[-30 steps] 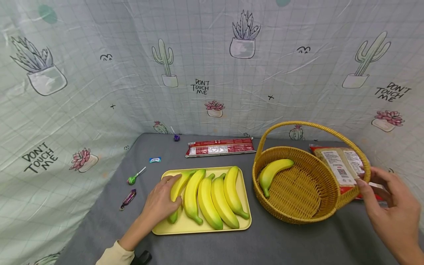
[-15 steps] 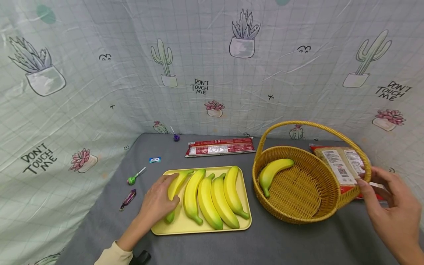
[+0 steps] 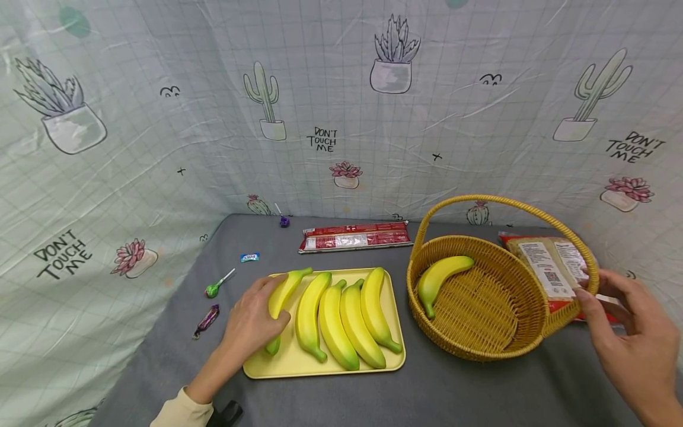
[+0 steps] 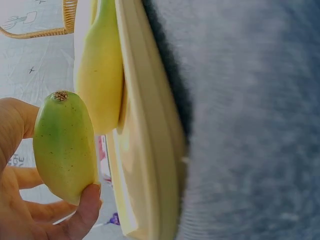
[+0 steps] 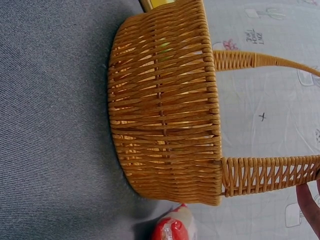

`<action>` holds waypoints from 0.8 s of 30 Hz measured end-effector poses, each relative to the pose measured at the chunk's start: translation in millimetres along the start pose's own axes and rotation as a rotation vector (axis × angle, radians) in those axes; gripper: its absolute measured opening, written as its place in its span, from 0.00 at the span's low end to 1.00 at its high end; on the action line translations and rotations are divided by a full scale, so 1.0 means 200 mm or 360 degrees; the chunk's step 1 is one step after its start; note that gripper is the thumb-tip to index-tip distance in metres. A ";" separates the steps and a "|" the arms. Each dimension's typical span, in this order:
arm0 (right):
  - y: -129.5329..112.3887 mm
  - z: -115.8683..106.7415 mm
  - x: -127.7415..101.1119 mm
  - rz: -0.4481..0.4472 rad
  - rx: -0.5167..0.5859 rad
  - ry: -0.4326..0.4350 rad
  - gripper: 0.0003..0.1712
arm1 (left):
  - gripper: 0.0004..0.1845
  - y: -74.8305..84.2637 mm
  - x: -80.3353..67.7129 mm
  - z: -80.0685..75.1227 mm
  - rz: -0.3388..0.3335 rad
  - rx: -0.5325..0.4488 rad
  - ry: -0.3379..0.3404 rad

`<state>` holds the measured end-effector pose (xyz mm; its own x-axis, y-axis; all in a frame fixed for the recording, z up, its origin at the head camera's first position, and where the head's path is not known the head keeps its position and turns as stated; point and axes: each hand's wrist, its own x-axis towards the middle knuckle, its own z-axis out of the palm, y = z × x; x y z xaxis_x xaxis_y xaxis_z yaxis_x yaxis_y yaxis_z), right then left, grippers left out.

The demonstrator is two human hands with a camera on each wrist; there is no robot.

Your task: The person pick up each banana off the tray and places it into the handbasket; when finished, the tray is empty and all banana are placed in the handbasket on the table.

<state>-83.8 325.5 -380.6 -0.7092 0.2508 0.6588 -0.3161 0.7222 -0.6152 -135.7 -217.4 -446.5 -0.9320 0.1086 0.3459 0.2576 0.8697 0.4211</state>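
The banana (image 3: 280, 299) lies in the left hand (image 3: 252, 318), under its palm side and pinched between the thumb on the basket's side and the fingers on the far side. Its stem end pokes out past the hand, away from the person, and its green blunt end shows below the thumb. It is above the left part of the tray (image 3: 288, 369); the left wrist view shows that blunt end close up, though from this angle I cannot be sure whether any of it touches the tray.

Just right of it on the tray, four other bananas (image 3: 335, 326) lie side by side, roughly lengthwise to the person. Right of the tray stands the basket (image 3: 482, 311), upright, with one more banana (image 3: 441, 280) inside against its left wall. The right hand (image 3: 635, 341) grips the right side of the basket's handle (image 3: 501, 202) between thumb and fingers.

A bag (image 3: 546, 267) lies behind the basket's right side, partly hidden by it. A red packet (image 3: 354, 237) lies behind the tray. Left of the tray are a green lollipop (image 3: 212, 290), a purple sweet (image 3: 207, 320) and a blue sweet (image 3: 249, 258).
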 end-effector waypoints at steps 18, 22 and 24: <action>0.00 0.00 0.00 -0.0001 -0.0014 0.0007 0.27 | 0.36 0.09 0.04 -0.02 0.0048 -0.0011 0.0018; 0.01 0.00 -0.01 0.0012 -0.0018 0.0007 0.27 | 0.36 0.12 0.05 -0.02 0.0063 -0.0007 0.0012; 0.01 0.00 -0.01 0.0014 -0.0016 0.0008 0.27 | 0.36 0.13 0.06 -0.02 0.0069 -0.0007 0.0011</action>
<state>-83.3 325.6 -382.5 -0.7087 0.2604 0.6557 -0.3038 0.7262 -0.6167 -139.0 -194.8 -427.7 -0.9181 0.1430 0.3697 0.2990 0.8621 0.4091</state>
